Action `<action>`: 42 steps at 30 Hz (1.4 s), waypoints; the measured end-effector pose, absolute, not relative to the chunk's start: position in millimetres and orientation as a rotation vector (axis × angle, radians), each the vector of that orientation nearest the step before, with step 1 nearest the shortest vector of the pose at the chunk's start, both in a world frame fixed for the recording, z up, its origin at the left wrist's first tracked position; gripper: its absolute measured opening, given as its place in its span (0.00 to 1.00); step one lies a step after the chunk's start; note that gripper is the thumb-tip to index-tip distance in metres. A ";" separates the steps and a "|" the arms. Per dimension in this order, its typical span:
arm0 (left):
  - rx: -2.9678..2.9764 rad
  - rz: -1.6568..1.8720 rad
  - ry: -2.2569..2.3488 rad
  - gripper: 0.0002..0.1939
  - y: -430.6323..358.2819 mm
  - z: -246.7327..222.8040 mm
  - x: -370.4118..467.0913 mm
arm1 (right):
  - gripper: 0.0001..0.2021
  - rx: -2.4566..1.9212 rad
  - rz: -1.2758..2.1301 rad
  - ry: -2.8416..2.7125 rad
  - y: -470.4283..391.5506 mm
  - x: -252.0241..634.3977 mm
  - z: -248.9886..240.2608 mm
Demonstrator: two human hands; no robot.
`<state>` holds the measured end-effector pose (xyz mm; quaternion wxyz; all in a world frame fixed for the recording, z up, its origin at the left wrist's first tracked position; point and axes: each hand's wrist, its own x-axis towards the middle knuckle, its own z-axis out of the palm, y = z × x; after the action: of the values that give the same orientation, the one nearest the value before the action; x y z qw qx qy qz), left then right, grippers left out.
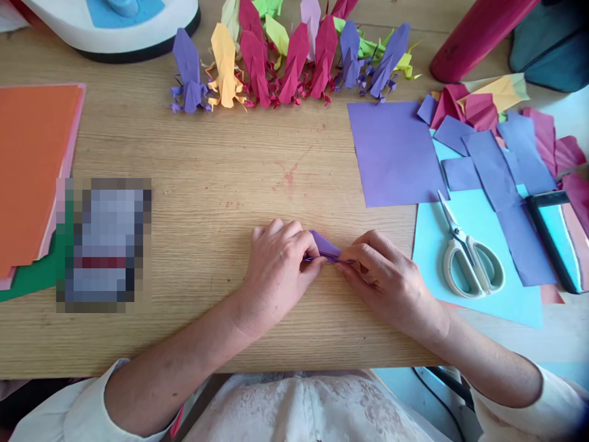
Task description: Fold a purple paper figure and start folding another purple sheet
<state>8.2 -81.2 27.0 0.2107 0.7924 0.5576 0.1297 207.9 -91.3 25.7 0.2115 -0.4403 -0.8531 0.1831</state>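
Purple paper (324,244), folded narrow, layered along its near edge, slanting, partly hidden, front centre

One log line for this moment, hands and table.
left hand: pinching folded purple paper | right hand: pinching same paper | scissors: on light-blue sheet, unheld | paper figures: grouped beyond hands

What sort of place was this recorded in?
Likely a papercraft workspace, perhaps at home: the light wooden tabletop bears a row of colourful folded-paper figures, white-handled metal scissors and loose purple paper scraps.
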 end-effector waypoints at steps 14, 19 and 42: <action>2.191 0.396 1.490 0.07 -82.3 26.8 2.5 | 0.08 -1.176 0.664 -2.335 -89.9 201.5 18.8; 2.171 0.389 1.391 0.06 -79.3 30.2 -5.4 | 0.08 -1.198 0.687 -2.328 -89.5 201.0 20.6; 2.216 0.297 1.509 0.06 -78.0 28.2 -3.8 | 0.07 -1.203 0.620 -2.388 -86.1 199.3 20.3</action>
<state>-3.8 -78.0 28.2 0.2205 0.8014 0.5456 0.1073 199.3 -86.1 20.3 0.1970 -0.4296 -0.8530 0.2214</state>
